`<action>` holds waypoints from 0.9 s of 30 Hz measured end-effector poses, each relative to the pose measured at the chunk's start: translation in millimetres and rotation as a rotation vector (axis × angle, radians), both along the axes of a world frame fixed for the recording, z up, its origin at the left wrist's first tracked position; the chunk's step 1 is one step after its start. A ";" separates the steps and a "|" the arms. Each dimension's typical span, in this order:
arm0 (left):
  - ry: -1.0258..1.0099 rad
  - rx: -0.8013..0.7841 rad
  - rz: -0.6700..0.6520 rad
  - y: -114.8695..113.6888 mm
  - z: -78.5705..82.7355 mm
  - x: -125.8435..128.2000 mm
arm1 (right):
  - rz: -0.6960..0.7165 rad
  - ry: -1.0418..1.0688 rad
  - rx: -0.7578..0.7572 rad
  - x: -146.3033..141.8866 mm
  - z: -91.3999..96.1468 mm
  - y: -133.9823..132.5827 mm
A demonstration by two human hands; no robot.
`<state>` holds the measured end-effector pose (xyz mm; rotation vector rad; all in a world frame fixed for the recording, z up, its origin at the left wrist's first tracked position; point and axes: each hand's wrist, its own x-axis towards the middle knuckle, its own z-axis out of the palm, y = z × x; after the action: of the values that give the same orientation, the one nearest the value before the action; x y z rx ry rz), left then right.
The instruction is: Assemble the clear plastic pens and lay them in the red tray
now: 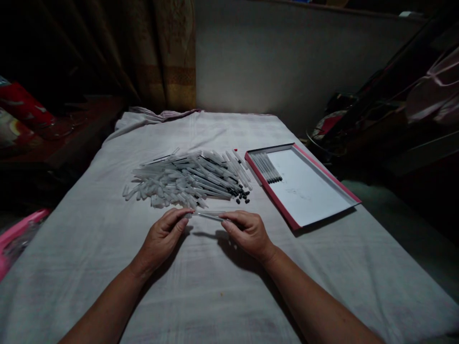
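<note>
Just in front of the pile, a thin clear pen [210, 217] is stretched level between my two hands. My left hand [165, 236] pinches its left end between thumb and fingers, hiding the tip. At the other end my right hand [249, 233] is closed on the pen too; its fingers cover that end. Beyond them lies a heap of pen parts [179, 177], with frosted caps on the left and clear barrels with dark refills on the right. Several small black plugs [243, 197] lie at the heap's right edge.
A shallow red-edged box [276, 205] with a white bottom sits to the right, holding a row of pens [265, 167] in its far left corner. Everything rests on a pale cloth [186, 296]. A pink object [17, 231] stands at the left edge, and a curtain [158, 52] hangs behind.
</note>
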<state>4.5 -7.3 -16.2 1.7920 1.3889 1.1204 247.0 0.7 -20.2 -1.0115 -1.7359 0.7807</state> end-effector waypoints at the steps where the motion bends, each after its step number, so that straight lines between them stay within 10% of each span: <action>1: 0.007 0.007 -0.013 -0.4 0.1 0.1 | -0.002 -0.005 -0.004 0.6 0.4 0.1; 12: -0.007 -0.049 -0.033 -4.9 0.7 3.0 | 0.045 -0.053 0.032 5.7 4.1 -2.7; 27: -0.529 -0.393 0.042 -11.5 17.7 9.5 | -0.034 0.016 0.074 6.4 10.6 -7.3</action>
<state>14.0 -18.8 1.5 1.0930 1.2169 1.1404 253.4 -6.6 -9.6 -0.9804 -1.7171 0.6962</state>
